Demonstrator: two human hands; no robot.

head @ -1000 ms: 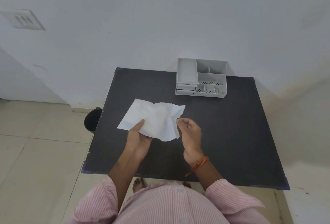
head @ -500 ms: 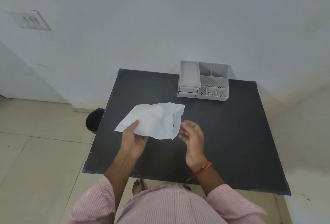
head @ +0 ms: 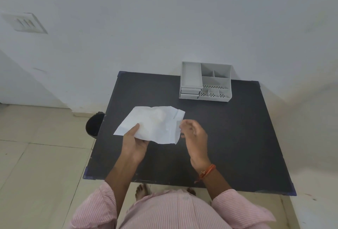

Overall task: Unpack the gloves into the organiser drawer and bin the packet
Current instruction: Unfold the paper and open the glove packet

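A crumpled white paper packet point(head: 155, 123) is held above the black table point(head: 228, 137), pinched at its lower left by my left hand point(head: 134, 142). My right hand point(head: 194, 134) hovers at the packet's right edge with fingers loosely curled and blurred; I cannot tell whether it touches the paper. No gloves show outside the packet. The grey organiser point(head: 205, 82) stands at the table's far edge, with small drawers at its front left pushed in.
A black bin point(head: 94, 125) sits on the tiled floor by the table's left edge. The white wall is right behind the table. My bare feet show under the table's near edge.
My right hand let go of the packet's right edge, opened, and now hovers blurred beside it. The left hand keeps its hold.
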